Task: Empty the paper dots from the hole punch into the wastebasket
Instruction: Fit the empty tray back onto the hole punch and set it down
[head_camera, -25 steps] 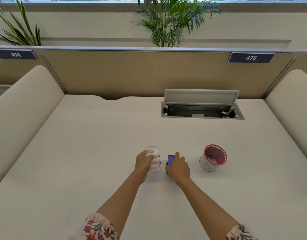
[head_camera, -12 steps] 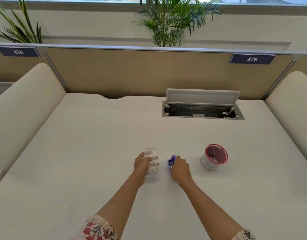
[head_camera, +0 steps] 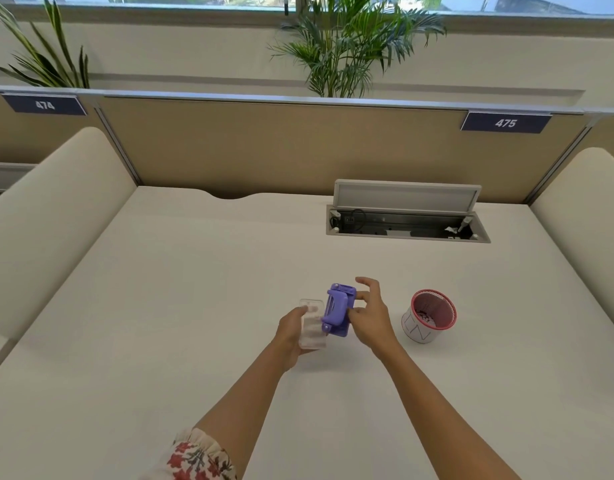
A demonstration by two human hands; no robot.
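A purple hole punch point(head_camera: 337, 310) is held above the white desk near its middle, tilted onto its side. My right hand point(head_camera: 369, 313) grips its right edge, index finger lifted. Pressed against the punch's left side is its clear plastic tray point(head_camera: 311, 323), held in my left hand point(head_camera: 291, 329); pale specks show through it. To the right stands the small wastebasket point(head_camera: 418, 330), a white cup with a red rim and dark scraps inside, about a hand's width from my right hand.
An open cable hatch point(head_camera: 407, 216) with its lid raised sits in the desk point(head_camera: 194, 289) at the back right. Padded cream dividers point(head_camera: 52, 216) flank both sides, with a tan partition behind bearing signs 474 and 475. Plants stand beyond it.
My right hand has lifted the purple punch off the desk and turned it onto its side against the clear tray. My left hand stays on the tray.
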